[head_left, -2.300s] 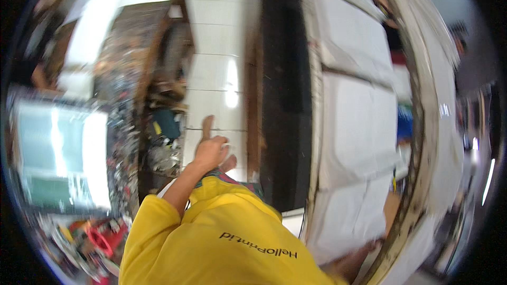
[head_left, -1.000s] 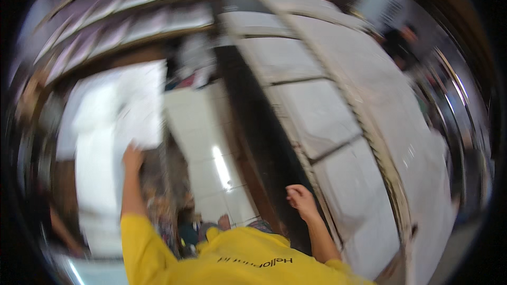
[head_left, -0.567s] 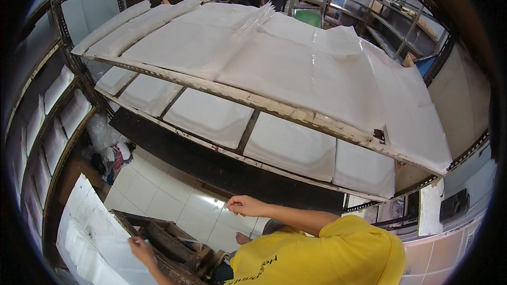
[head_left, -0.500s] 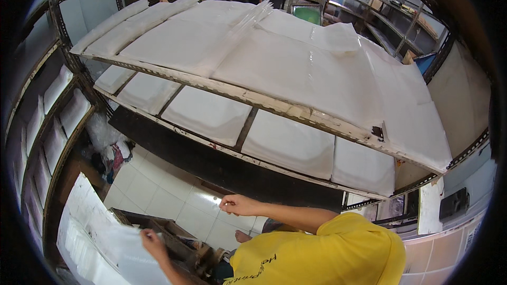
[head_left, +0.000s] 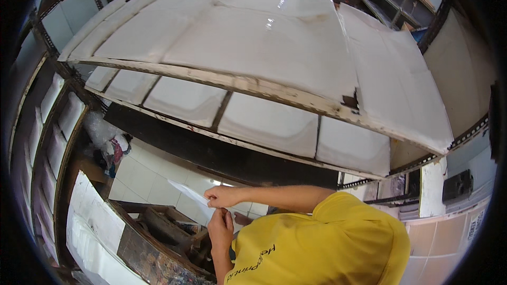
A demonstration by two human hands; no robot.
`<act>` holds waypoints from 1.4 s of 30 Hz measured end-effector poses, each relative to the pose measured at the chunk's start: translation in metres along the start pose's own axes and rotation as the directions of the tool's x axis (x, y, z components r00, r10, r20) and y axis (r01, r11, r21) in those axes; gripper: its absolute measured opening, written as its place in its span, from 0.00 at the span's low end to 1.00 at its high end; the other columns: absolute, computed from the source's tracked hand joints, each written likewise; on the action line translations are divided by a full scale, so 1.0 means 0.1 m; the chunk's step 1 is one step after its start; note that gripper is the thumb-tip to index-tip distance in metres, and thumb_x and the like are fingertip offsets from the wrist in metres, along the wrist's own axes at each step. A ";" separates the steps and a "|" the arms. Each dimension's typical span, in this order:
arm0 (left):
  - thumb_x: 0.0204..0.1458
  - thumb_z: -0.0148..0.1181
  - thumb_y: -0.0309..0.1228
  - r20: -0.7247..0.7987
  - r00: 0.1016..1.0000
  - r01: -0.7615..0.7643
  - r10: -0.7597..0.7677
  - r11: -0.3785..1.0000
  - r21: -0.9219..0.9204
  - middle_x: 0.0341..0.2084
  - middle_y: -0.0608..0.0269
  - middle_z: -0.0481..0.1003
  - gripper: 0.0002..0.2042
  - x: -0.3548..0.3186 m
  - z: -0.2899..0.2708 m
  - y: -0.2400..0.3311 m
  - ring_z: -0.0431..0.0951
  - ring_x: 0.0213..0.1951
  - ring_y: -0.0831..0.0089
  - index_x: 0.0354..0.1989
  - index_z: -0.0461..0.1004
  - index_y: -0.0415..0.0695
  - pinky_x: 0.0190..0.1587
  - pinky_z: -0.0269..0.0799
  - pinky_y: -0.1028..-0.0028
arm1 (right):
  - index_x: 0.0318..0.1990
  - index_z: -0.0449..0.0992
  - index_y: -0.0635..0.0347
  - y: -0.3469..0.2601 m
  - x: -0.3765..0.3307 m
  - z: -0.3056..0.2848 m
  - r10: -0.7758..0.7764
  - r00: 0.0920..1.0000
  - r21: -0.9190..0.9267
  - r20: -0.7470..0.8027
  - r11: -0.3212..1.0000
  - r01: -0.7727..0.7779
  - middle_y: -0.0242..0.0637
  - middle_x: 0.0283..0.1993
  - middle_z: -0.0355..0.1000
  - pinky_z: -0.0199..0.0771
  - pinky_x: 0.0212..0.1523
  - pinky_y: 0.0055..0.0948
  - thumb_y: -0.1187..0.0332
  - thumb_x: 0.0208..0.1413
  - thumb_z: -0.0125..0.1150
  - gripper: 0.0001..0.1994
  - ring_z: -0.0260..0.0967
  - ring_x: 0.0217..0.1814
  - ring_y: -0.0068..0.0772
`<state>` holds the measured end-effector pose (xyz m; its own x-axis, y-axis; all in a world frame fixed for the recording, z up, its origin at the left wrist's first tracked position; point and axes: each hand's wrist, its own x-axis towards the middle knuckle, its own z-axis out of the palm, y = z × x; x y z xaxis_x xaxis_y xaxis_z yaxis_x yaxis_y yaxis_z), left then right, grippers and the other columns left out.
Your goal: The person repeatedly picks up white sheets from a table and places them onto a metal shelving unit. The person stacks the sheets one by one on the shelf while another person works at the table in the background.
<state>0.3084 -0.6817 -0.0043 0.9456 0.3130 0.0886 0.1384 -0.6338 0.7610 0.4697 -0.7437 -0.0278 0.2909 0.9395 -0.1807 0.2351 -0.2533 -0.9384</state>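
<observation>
A thin white sheet point(head_left: 189, 194), seen nearly edge-on, stretches out in front of my two hands. My right hand point(head_left: 223, 196) is closed in a pinch at its near end. Just below, my left hand point(head_left: 219, 226) is also closed, its fingertips at the sheet's lower near corner and almost touching the right hand. What the sheet is made of cannot be told. To the left of my hands, a stack of white, film-like sheets point(head_left: 87, 237) lies on a pale, stained board point(head_left: 97, 200).
A dark, paint-stained wooden stand point(head_left: 150, 248) is beside my left forearm. Wide racks carry white sheets point(head_left: 264, 42) above and panels point(head_left: 266, 126) below. A slotted rack point(head_left: 50, 163) stands at left. Crumpled clear plastic point(head_left: 100, 126) and cloth point(head_left: 116, 150) lie near the tiled floor point(head_left: 150, 174).
My left hand has come from the stack at lower left toward my right hand, bringing a white sheet. My right hand has closed on the sheet. The view has shifted downward.
</observation>
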 end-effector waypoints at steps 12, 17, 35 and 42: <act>0.55 0.57 0.23 -0.017 0.998 -0.062 0.060 0.964 -0.257 0.27 0.51 0.75 0.08 -0.24 0.63 0.59 0.77 0.26 0.61 0.42 0.76 0.35 0.30 0.71 0.68 | 0.55 0.72 0.57 -0.42 -1.98 -1.75 0.066 0.816 -0.089 -0.575 0.986 -0.143 0.37 0.37 0.75 0.73 0.42 0.32 0.62 0.57 0.61 0.19 0.71 0.40 0.28; 0.56 0.56 0.24 0.101 0.994 -0.002 0.029 0.967 -0.254 0.31 0.49 0.77 0.09 -0.37 0.92 0.58 0.78 0.29 0.60 0.42 0.76 0.35 0.32 0.72 0.68 | 0.44 0.77 0.59 0.13 -3.71 -2.10 0.118 0.342 0.081 -0.932 0.989 -0.121 0.26 0.34 0.70 0.64 0.34 0.22 0.56 0.55 0.68 0.17 0.63 0.34 0.17; 0.56 0.57 0.27 0.168 0.985 0.072 -0.040 0.980 -0.186 0.31 0.48 0.78 0.10 -0.60 1.24 0.50 0.78 0.33 0.54 0.42 0.78 0.36 0.39 0.73 0.63 | 0.50 0.73 0.62 1.24 -5.72 -1.77 0.154 -0.097 0.168 -0.983 0.559 -0.812 0.55 0.46 0.75 0.72 0.50 0.46 0.64 0.50 0.59 0.19 0.74 0.48 0.56; 0.55 0.57 0.28 0.109 0.993 0.054 -0.035 0.983 -0.176 0.31 0.47 0.79 0.10 -0.64 1.19 0.37 0.79 0.34 0.51 0.40 0.78 0.36 0.42 0.73 0.63 | 0.50 0.69 0.64 1.22 -5.81 -1.75 0.144 -0.159 0.211 -0.977 0.506 -0.837 0.59 0.50 0.72 0.70 0.53 0.52 0.67 0.50 0.55 0.19 0.70 0.54 0.61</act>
<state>0.2883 -0.8091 -0.0581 0.9667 0.2559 -0.0083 0.1349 -0.4815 0.8660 0.4917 -1.3610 0.0144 0.8934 -0.4111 0.1811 -0.3201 -0.8654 -0.3855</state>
